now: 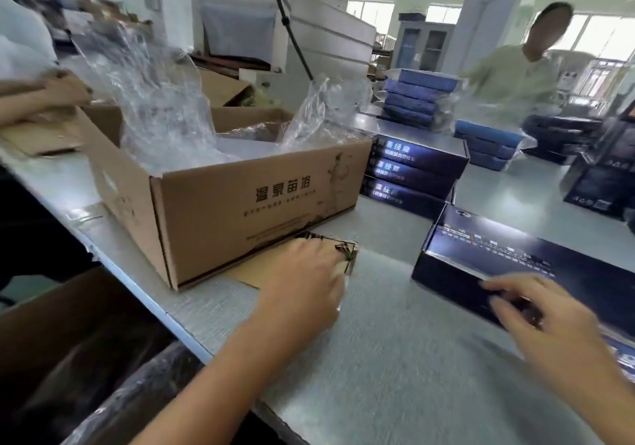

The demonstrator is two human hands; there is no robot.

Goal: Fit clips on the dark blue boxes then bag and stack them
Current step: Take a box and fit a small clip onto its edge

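Observation:
A dark blue box (508, 255) with white print lies tilted on the grey table at the right. My right hand (543, 321) is blurred and rests its stretched fingers on the box's near side. My left hand (305, 283) reaches into a small cardboard tray of dark clips (343, 248) in front of the big carton. Its fingertips dip among the clips and are hidden, so any hold on a clip is not visible. Three more dark blue boxes (412, 173) are stacked behind. Bagged blue boxes (415, 100) are piled farther back.
A large brown carton (240, 211) full of clear plastic bags (154, 100) stands left of centre. Another person's hand (51, 90) rests on its far left flap. A person in a pale shirt (522, 76) stands at the back right beside more dark boxes (604, 183). The table edge (144, 300) runs diagonally at the left.

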